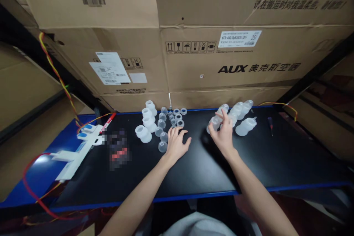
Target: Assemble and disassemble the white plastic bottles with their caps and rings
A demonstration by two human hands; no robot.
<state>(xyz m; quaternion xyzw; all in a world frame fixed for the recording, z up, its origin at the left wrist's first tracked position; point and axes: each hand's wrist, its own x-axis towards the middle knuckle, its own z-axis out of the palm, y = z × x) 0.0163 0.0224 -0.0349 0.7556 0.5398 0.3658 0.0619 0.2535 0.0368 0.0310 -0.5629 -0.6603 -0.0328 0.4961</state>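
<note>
My left hand rests palm down on the black mat, fingers spread, right beside a cluster of small clear caps and rings. My right hand reaches toward a row of translucent plastic bottles. Its fingertips touch the nearest bottle, but I cannot make out a firm grip. Another assembled bottle lies on its side to the right. Translucent bottle bodies stand left of the caps.
Stacked cardboard boxes wall off the back of the table. A white and blue tool with red and yellow wires lies at the left. A small screwdriver lies at the right. A red marker lies near the tool.
</note>
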